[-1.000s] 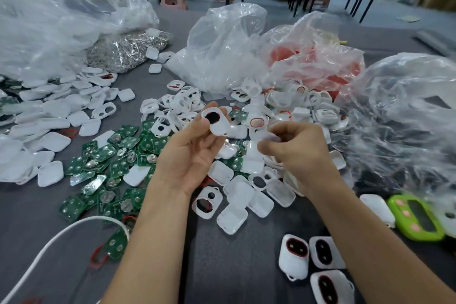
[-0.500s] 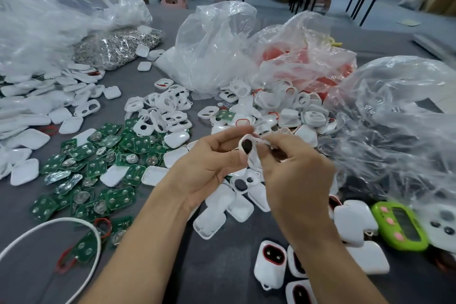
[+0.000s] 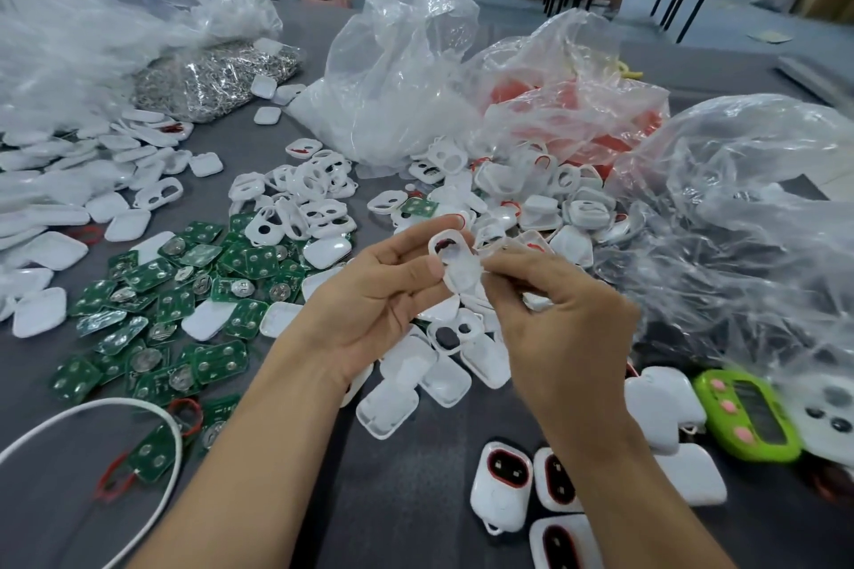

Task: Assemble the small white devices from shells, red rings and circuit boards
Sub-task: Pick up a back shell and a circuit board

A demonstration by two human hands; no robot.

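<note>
We are recording the left hand (image 3: 369, 305) gripping a white shell (image 3: 455, 266) just right of the circuit boards (image 3: 185, 291), the right hand (image 3: 564, 319) pinching its edge, and we are judging that what looks like a red ring (image 3: 442, 243) is needing even pressing around the opening

White shell (image 3: 455, 263): right edge covered by the fingertips (image 3: 497, 266) of the right hand (image 3: 568, 328); interior detail blurred. Lowest assembled device (image 3: 559, 543) and white cable (image 3: 178, 441): cut off by the frame edges. Red contents (image 3: 596, 106) of a bag: shapes indistinct through plastic.
</note>
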